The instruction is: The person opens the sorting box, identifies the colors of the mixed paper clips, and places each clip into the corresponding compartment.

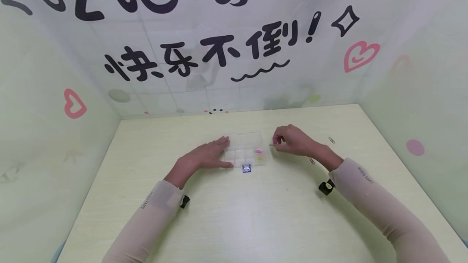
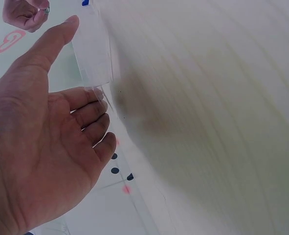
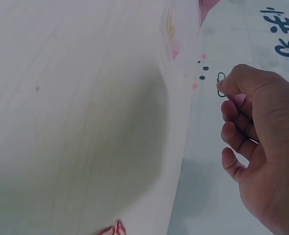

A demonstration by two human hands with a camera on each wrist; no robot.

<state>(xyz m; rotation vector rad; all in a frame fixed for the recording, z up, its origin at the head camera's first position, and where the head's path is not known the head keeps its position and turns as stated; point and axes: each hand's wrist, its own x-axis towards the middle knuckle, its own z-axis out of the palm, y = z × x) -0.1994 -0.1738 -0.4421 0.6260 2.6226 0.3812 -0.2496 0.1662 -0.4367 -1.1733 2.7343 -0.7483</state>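
Observation:
A clear plastic compartment box (image 1: 239,154) lies on the table with its lid (image 1: 243,138) raised at the far side. Pink paper clips (image 1: 258,151) and yellow paper clips (image 1: 260,158) lie in its right-hand compartments. My left hand (image 1: 210,155) rests along the box's left side, fingers extended and thumb by the front corner; the left wrist view shows its fingertips at the clear plastic. Just right of the box, my right hand (image 1: 292,140) pinches a green paper clip (image 3: 221,84) between thumb and forefinger, its other fingers curled.
On the table (image 1: 234,214), a green paper clip (image 1: 331,140) lies beyond my right wrist, and red paper clips (image 3: 116,228) lie under the forearm. A small blue-and-white piece (image 1: 246,168) is at the box's front edge. Printed curtain walls (image 1: 204,88) border the table's back and sides.

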